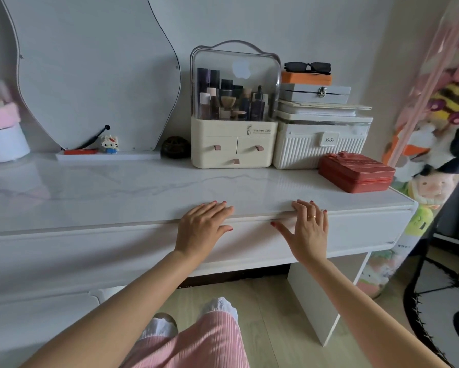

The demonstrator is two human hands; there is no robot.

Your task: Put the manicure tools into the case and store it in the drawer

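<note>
Drawer (249, 243) sits shut under the near edge of the bench (117, 192) — flat white front, smooth, no handle visible. Manicure case not visible, can't tell where it is. Left hand (203, 229) flat, fingers straight and spread, palm over the bench edge, thumb on the drawer front. Right hand (306, 229) same pose just to the right, fingers spread on the rim, thumb angled down on the drawer front, gold ring on one finger; red nail polish on both.

Bench top glossy, white marble look with faint grey veins. Far right: red jewellery box (356, 172), rectangular, ribbed lid with bow. Behind it a white ribbed storage box (321, 150) with stacked flat boxes and black sunglasses (307, 67) on top. Left of that a cream cosmetics organiser (233, 144) — clear domed cover, bottles inside, three small drawers. Wavy-edged mirror (95, 70) far left.
</note>
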